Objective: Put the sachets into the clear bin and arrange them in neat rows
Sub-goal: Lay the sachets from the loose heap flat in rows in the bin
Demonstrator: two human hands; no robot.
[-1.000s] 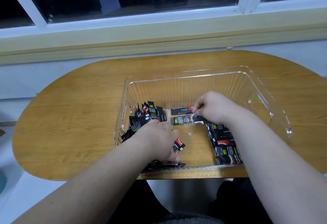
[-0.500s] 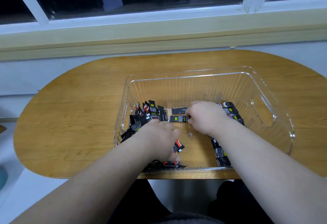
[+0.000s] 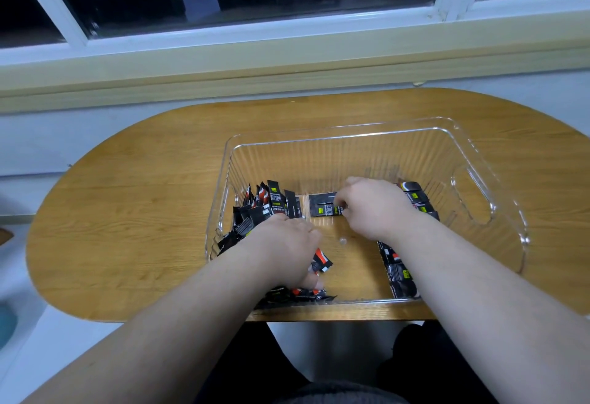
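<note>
Wooden table (image 3: 127, 212); left hand (image 3: 284, 253) buried in sachet pile (image 3: 255, 212), grip unclear; right hand (image 3: 373, 209) pinches sachet (image 3: 322, 207).

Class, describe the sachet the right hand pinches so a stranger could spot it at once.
Look in the clear plastic bin on the oval wooden table. Centrally, the right hand pinches a black sachet with a lime patch. It is the nearer of two lying crosswise, unlike the jumbled black sachets at left.

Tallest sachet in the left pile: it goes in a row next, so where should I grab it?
Pinch the tallest sachet by its top end, from above: it stands nearly upright, top free, lower half wedged among the pile.
</note>
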